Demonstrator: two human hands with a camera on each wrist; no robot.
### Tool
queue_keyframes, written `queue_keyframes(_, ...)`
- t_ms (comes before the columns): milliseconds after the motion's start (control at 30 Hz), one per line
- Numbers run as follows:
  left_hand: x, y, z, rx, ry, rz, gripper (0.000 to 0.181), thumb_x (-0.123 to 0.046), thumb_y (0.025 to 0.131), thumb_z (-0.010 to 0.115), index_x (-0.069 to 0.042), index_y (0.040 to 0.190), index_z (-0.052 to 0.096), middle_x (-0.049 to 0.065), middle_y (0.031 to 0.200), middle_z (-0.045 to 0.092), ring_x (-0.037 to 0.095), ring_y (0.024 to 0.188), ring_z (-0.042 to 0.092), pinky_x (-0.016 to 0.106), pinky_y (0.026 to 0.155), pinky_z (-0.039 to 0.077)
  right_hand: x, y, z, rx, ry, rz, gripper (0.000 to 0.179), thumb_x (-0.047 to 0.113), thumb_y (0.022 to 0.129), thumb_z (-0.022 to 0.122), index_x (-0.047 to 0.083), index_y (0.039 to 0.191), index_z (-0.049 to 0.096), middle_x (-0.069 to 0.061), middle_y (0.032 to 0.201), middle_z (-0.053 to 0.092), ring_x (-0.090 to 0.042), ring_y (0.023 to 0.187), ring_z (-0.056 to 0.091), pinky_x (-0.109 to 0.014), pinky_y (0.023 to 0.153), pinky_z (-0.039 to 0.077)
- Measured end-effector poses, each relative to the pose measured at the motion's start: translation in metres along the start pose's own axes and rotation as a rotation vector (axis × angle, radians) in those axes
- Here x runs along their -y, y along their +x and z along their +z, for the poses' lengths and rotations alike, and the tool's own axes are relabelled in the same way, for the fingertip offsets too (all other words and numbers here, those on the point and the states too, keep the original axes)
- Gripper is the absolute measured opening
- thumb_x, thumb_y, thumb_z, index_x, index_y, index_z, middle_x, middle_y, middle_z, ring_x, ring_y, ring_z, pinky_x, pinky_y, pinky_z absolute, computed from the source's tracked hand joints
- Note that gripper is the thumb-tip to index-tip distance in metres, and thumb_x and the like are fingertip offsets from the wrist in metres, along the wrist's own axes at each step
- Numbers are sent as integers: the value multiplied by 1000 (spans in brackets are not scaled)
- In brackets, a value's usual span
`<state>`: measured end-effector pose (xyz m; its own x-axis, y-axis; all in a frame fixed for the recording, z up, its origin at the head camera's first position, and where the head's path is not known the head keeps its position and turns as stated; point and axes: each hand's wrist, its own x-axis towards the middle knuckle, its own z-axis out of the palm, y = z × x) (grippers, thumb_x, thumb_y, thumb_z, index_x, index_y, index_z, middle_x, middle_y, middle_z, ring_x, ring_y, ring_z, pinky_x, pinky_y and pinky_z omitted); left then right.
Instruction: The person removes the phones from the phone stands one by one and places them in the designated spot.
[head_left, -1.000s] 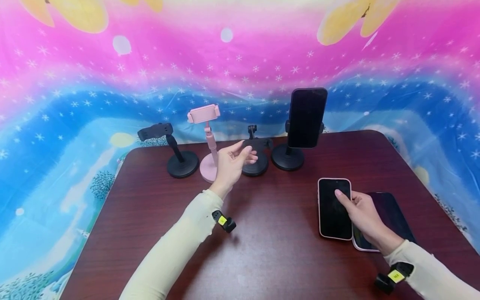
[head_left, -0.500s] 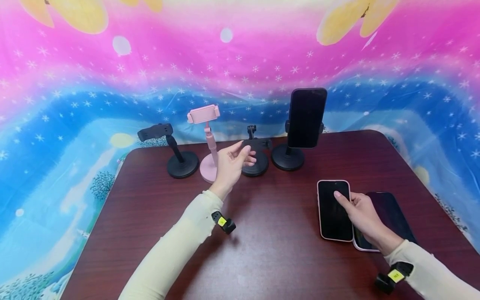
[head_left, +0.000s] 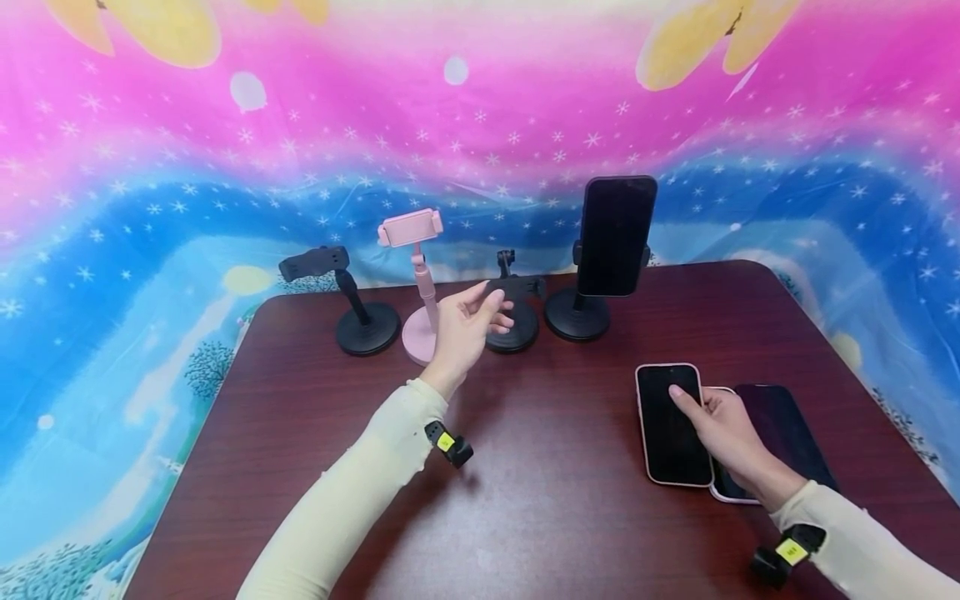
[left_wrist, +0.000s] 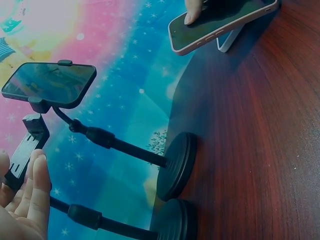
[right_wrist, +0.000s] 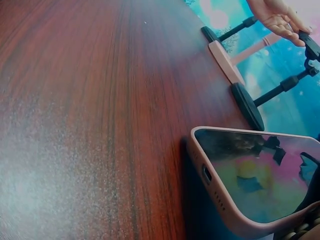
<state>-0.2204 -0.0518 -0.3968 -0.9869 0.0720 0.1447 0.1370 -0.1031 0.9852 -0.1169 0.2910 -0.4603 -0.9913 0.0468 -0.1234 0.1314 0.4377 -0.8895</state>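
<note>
In the head view my left hand [head_left: 460,333] pinches the left end of the clamp [head_left: 523,288] on a black phone stand [head_left: 514,333]. The clamp's other end shows past the fingertips, and it holds no phone. My right hand [head_left: 731,437] grips a phone [head_left: 671,442] in a pale pink case by its right side, thumb on the dark screen. In the right wrist view this phone [right_wrist: 260,175] tilts above the tabletop, its charging port towards the camera. Beneath the right hand lies a second, larger phone [head_left: 787,433] with a light rim, partly covered.
Right of the gripped stand, another black stand [head_left: 577,317] carries an upright phone [head_left: 618,233]. To the left are a pink stand [head_left: 423,283] and a black stand [head_left: 366,329], both without phones. They line the back of the dark wooden table [head_left: 540,500], before a patterned cloth [head_left: 480,108].
The phone in my right hand has dipped slightly and tilted, its lower end swinging a little to the right. My left hand stays at the stand's clamp.
</note>
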Motion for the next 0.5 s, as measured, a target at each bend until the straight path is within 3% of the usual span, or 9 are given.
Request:
queue_keyframes(133,-1,0,0,3,26,5,51,-16,102,62,-1,148,47,31,111,72,4,66,71,25,70,63,-1,1,-1,20,10,6,50,36,107,50,-7,91,69,11,68,74,-4,63,69,-25,60,58)
queue_keyframes(333,-3,0,-2,17,63,11,50,-19,101,63,-2,147,50,30,111,72,4,67,71,26,71,63,-3,4,-3,90,72,45,54,38,108,48,-12,111,66,4,77,78,-12,68,75,-34,63,63)
queue_keyframes(500,-4,0,-2,23,63,-1,51,-20,101,63,-3,147,50,31,113,71,4,68,72,28,73,63,-5,6,-3,96,45,56,55,39,108,47,-12,113,66,3,76,78,-12,67,75,-33,63,63)
